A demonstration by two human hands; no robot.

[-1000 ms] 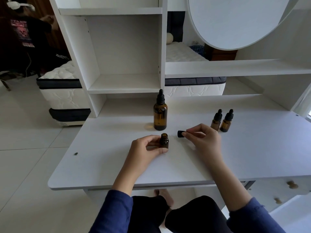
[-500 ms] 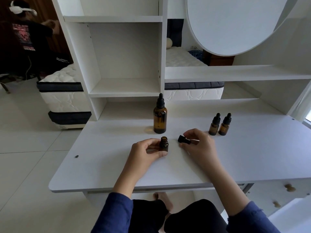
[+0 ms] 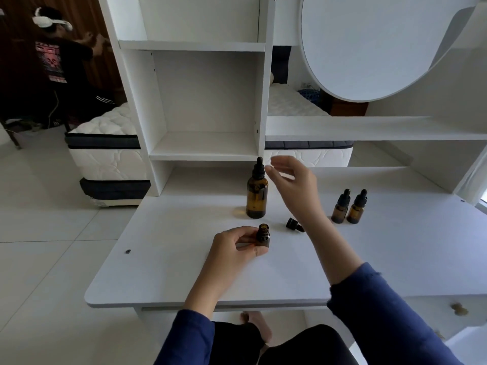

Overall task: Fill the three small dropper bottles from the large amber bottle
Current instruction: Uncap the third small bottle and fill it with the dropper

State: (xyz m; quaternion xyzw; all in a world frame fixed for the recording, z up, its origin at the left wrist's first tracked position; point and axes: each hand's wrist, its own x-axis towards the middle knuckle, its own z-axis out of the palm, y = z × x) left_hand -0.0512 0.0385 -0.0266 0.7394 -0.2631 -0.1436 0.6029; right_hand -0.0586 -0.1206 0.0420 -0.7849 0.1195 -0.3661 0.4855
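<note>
The left hand (image 3: 237, 246) gripped an uncapped small bottle (image 3: 263, 233) on the white desk (image 3: 163, 272); the right hand (image 3: 292, 180) hovered, fingers loose, beside the large amber bottle (image 3: 257, 196).

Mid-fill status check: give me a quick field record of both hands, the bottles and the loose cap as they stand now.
left hand: grips the uncapped small bottle, which stands upright on the table
right hand: open, raised beside the dropper top of the large amber bottle, holding nothing
large amber bottle: upright, dropper cap on
loose dropper cap: lying on the table, right of the uncapped small bottle
capped small bottles: two, upright, side by side, far right
</note>
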